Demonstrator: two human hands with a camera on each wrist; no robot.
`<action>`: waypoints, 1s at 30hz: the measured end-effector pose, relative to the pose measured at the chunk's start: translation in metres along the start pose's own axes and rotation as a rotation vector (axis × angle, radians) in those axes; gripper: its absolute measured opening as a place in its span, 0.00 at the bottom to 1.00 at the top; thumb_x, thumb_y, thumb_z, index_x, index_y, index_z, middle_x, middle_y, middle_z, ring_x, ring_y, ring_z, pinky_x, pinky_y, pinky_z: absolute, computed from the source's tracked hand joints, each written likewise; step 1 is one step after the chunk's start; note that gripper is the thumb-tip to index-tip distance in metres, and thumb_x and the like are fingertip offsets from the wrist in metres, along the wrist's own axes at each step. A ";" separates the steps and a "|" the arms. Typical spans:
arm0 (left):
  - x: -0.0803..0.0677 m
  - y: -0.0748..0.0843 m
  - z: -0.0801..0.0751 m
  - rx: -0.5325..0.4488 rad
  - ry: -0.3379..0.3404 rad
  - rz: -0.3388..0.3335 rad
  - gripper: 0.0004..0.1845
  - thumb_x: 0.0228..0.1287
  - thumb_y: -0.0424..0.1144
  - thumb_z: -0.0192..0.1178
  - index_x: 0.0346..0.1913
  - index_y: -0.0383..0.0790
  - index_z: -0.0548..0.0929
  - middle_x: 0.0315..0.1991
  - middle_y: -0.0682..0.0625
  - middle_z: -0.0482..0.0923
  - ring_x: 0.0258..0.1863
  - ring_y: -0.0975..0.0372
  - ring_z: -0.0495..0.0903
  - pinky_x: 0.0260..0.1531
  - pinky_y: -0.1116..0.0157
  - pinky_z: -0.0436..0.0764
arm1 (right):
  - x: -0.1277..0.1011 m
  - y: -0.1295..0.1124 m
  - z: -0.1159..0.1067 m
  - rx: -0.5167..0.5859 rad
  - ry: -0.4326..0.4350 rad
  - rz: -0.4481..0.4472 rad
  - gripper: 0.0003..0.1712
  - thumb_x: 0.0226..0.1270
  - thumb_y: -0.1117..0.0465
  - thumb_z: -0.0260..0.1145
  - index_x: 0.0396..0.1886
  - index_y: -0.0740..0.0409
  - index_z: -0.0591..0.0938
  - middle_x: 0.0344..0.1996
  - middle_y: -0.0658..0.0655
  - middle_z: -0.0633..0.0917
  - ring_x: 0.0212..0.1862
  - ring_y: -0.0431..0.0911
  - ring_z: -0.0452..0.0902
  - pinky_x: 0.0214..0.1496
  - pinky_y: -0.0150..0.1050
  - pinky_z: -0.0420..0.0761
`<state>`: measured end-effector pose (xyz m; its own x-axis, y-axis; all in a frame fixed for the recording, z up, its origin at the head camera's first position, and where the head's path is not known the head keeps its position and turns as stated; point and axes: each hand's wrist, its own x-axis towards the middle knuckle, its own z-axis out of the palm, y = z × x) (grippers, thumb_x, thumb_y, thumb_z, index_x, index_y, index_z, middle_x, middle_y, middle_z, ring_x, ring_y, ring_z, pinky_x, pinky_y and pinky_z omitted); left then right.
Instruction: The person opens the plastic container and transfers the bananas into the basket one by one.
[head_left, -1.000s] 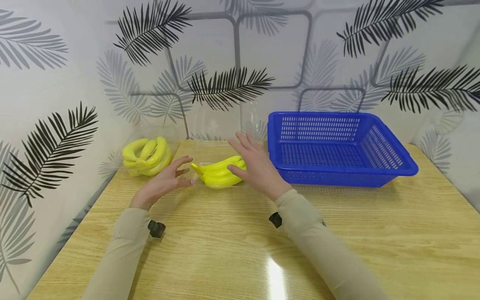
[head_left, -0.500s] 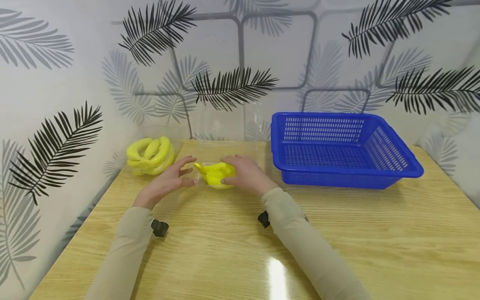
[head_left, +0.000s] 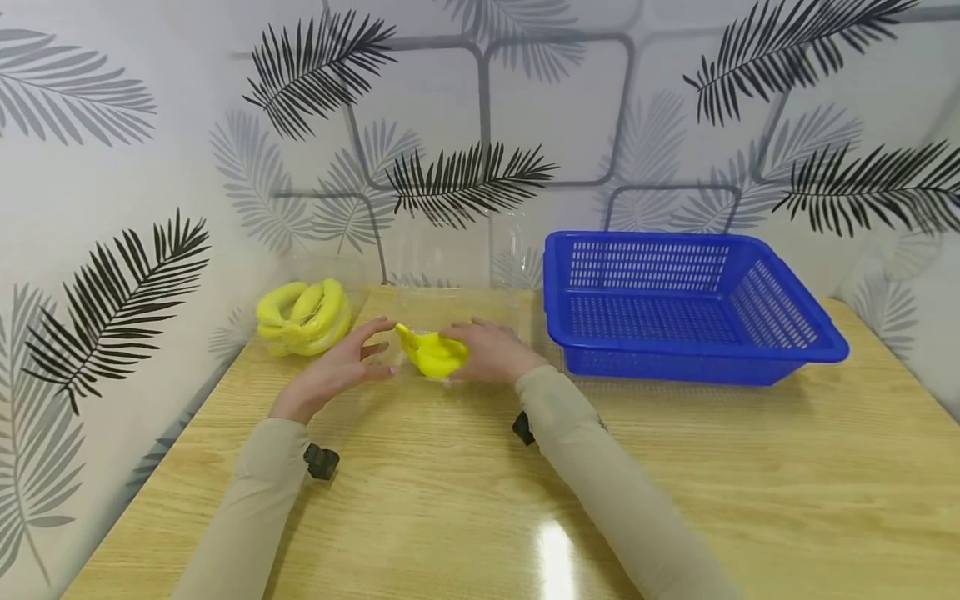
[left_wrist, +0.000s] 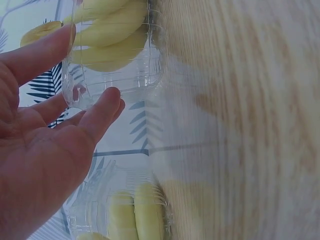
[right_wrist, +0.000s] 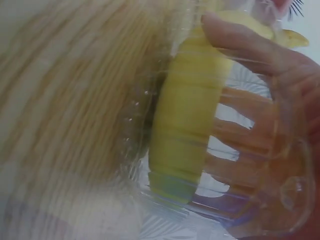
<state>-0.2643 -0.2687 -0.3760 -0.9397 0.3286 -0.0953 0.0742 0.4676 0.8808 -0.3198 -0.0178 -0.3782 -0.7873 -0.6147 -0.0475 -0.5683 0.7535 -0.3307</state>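
Note:
A yellow bunch of bananas (head_left: pixel 431 354) sits in an open clear plastic box (left_wrist: pixel 142 75), its stem tilted up to the left. My right hand (head_left: pixel 495 350) reaches into the box and grips the bunch from the right. In the right wrist view, the thumb lies over a banana (right_wrist: pixel 187 110), and the other fingers show through the clear wall. At the left end of the box is my left hand (head_left: pixel 326 375), thumb and fingers spread apart, fingertips right at the plastic wall.
Another bunch of bananas (head_left: pixel 303 317) lies in a second clear box at the back left. A blue perforated basket (head_left: pixel 697 358) stands at the back right on the wooden table (head_left: pixel 442 483). Behind runs a leaf-patterned wall (head_left: pixel 435 100).
My right hand has come down and left from above the bananas and taken hold of them. The stem end has tipped up. My left hand stays beside the box.

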 end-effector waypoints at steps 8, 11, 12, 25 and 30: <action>0.000 0.000 -0.002 -0.002 -0.002 -0.016 0.43 0.67 0.38 0.63 0.78 0.45 0.50 0.79 0.47 0.36 0.75 0.45 0.48 0.67 0.43 0.60 | 0.013 -0.004 0.004 -0.134 0.000 -0.055 0.44 0.59 0.42 0.73 0.73 0.46 0.67 0.72 0.51 0.66 0.74 0.56 0.54 0.72 0.61 0.52; 0.001 0.000 -0.002 -0.008 0.003 -0.012 0.42 0.66 0.39 0.64 0.77 0.47 0.52 0.79 0.47 0.38 0.75 0.45 0.49 0.67 0.44 0.61 | 0.019 -0.007 0.004 -0.175 0.009 -0.087 0.43 0.60 0.42 0.71 0.72 0.47 0.68 0.71 0.51 0.68 0.73 0.52 0.57 0.74 0.58 0.51; 0.001 0.000 -0.002 -0.012 0.002 -0.010 0.42 0.66 0.39 0.64 0.77 0.47 0.52 0.79 0.47 0.39 0.75 0.45 0.49 0.67 0.44 0.61 | 0.021 -0.009 0.004 -0.175 0.008 -0.097 0.43 0.60 0.42 0.71 0.72 0.47 0.67 0.71 0.51 0.68 0.73 0.52 0.57 0.74 0.57 0.51; 0.004 0.001 -0.003 -0.047 0.008 -0.002 0.41 0.67 0.37 0.63 0.77 0.46 0.52 0.79 0.49 0.38 0.75 0.46 0.49 0.66 0.46 0.63 | 0.031 -0.011 0.008 -0.197 0.014 -0.104 0.46 0.59 0.38 0.71 0.73 0.49 0.64 0.69 0.53 0.70 0.70 0.50 0.62 0.73 0.51 0.58; 0.002 -0.001 -0.002 -0.040 0.002 -0.029 0.46 0.67 0.39 0.64 0.79 0.43 0.46 0.79 0.46 0.38 0.75 0.45 0.48 0.67 0.44 0.60 | 0.031 -0.010 0.011 -0.176 0.007 -0.107 0.47 0.57 0.38 0.72 0.72 0.48 0.63 0.66 0.56 0.72 0.67 0.52 0.65 0.72 0.51 0.58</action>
<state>-0.2670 -0.2696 -0.3762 -0.9419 0.3137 -0.1205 0.0331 0.4435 0.8957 -0.3359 -0.0467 -0.3865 -0.7215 -0.6923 -0.0140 -0.6814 0.7135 -0.1635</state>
